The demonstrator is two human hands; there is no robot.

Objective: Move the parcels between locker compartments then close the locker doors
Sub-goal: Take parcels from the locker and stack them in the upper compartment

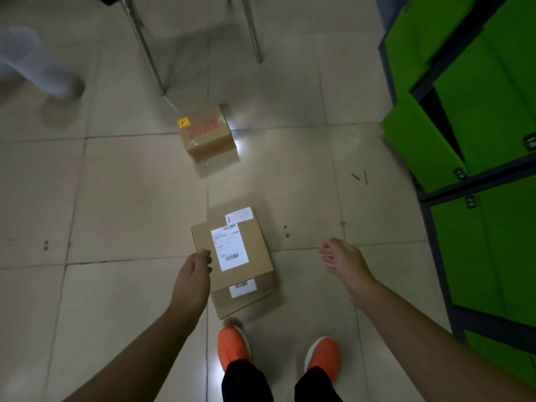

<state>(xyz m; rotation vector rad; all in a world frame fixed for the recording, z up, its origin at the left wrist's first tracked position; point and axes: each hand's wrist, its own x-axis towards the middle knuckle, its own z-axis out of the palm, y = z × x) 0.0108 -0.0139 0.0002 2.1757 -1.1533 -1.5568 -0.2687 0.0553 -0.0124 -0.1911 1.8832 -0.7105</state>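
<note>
A flat brown parcel with a white shipping label lies on top of a second flat parcel on the tiled floor, just ahead of my feet. My left hand is at the top parcel's left edge, fingers curled against it. To the parcels' right hovers my right hand, fingers loosely spread and holding nothing. A smaller cardboard box with red print and a yellow sticker sits farther ahead. The green lockers stand on the right, one door ajar.
Metal chair legs stand beyond the small box. Another person's blurred leg and shoe are at the far left. My orange shoes are right behind the stacked parcels. Beige tiled floor surrounds everything.
</note>
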